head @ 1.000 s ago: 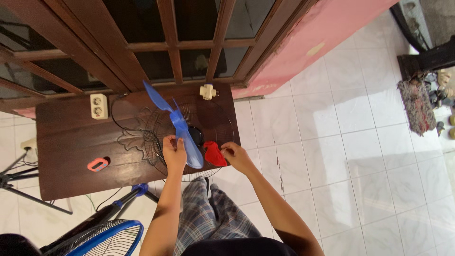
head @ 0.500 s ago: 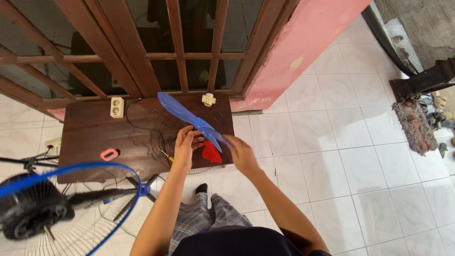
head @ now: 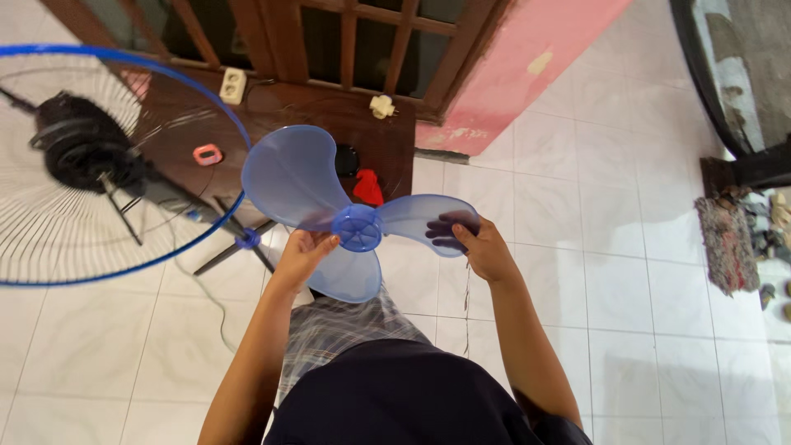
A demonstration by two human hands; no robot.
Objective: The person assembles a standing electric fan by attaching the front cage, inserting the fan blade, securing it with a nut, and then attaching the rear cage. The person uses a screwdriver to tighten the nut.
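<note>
A translucent blue three-blade fan propeller (head: 354, 222) is held flat in front of me, above my lap. My left hand (head: 303, 251) grips it under the hub and lower blade. My right hand (head: 482, 247) holds the tip of the right blade. To the left stands the fan (head: 78, 152) with its black motor, bare shaft and blue-rimmed wire rear guard. A red cloth (head: 368, 187) lies on the low dark wooden table (head: 272, 111) behind the propeller.
On the table are a white power socket (head: 232, 84), a white plug adapter (head: 381, 105) and a small pink device (head: 207, 154). A wooden glazed door and pink wall stand behind. White tiled floor spreads right, with a mat and shoes (head: 733, 239) at the far right.
I have lifted the propeller off the table and turned it flat toward me. The red cloth has left my right hand and lies on the table. The view swung left toward the fan.
</note>
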